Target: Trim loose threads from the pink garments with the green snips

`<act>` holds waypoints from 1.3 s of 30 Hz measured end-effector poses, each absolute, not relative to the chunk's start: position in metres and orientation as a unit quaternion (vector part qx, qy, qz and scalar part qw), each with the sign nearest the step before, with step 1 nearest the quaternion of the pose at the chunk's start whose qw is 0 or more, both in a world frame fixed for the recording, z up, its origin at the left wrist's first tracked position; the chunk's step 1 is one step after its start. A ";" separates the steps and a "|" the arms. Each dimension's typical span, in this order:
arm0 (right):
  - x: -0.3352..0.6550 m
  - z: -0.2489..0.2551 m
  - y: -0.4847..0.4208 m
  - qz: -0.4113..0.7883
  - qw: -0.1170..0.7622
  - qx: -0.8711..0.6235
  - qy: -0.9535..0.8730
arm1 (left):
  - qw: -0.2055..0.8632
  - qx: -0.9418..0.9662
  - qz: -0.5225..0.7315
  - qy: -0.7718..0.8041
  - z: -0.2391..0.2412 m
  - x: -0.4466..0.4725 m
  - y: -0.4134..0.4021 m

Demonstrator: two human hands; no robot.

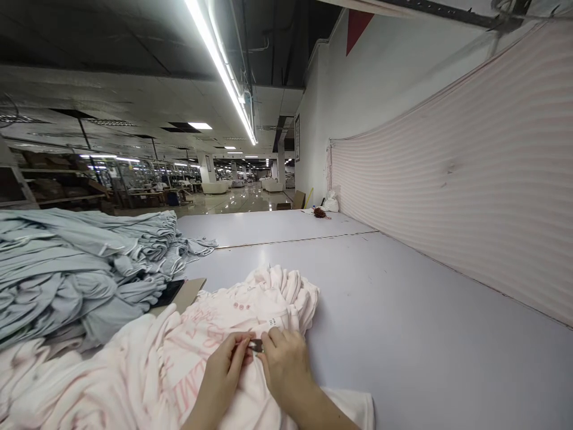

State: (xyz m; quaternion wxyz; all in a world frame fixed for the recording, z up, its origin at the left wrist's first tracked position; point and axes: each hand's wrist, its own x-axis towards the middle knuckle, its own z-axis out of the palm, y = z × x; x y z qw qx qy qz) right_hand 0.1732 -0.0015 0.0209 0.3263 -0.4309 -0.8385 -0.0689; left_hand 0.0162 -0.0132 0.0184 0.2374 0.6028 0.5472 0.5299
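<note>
My left hand point(222, 370) and my right hand point(284, 365) meet over a pale pink garment point(188, 358) with rose lettering printed on it. A small dark metal tool point(256, 345), perhaps thread snips, shows at the fingertips, mostly hidden by my right fingers. My left fingers pinch the fabric right beside it. Just above my hands are several small pink buttons point(242, 306) and a white label point(275, 322). The garment lies bunched and folded on the table.
Several grey-blue garments point(67, 275) are piled at the left, beside a cardboard sheet point(190, 294) and a dark flat item point(169, 292). Pale table point(380, 316) stretches forward, with a brown thread clump point(319, 212) far off. Striped pink fabric point(447, 167) hangs along the right wall.
</note>
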 end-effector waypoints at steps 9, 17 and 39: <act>0.173 0.019 -0.001 -0.105 0.337 -0.423 -0.835 | 0.269 0.598 0.541 0.527 0.012 0.015 -0.006; 0.183 0.027 0.013 0.185 0.374 -0.490 -0.766 | 0.193 0.581 0.556 0.563 0.002 0.011 -0.010; 0.187 0.023 0.026 0.263 0.388 -0.447 -0.762 | 0.014 0.689 0.462 0.558 -0.003 0.026 -0.006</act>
